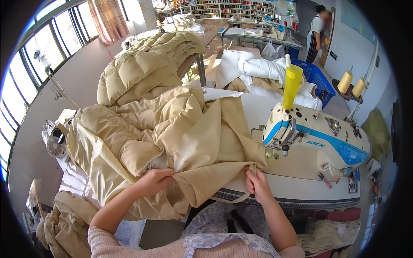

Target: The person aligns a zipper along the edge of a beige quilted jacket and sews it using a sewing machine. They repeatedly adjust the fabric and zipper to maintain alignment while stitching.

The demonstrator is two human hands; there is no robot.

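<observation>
While the left hand (154, 179) grips a fold of the beige quilted coat (172, 137), the right hand (257, 182) pinches its edge, not yet under the sewing machine (318, 139) needle.

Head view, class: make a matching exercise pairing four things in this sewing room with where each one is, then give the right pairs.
Things:
1. left hand
2. right hand
3. yellow cone
4. blue basket

Places:
A. on top of the sewing machine
B. behind the white bedding
C. pinching the fabric edge near the needle
D. gripping a fold of the beige quilt

Pairs: 1-D, 2-C, 3-A, 4-B
</observation>
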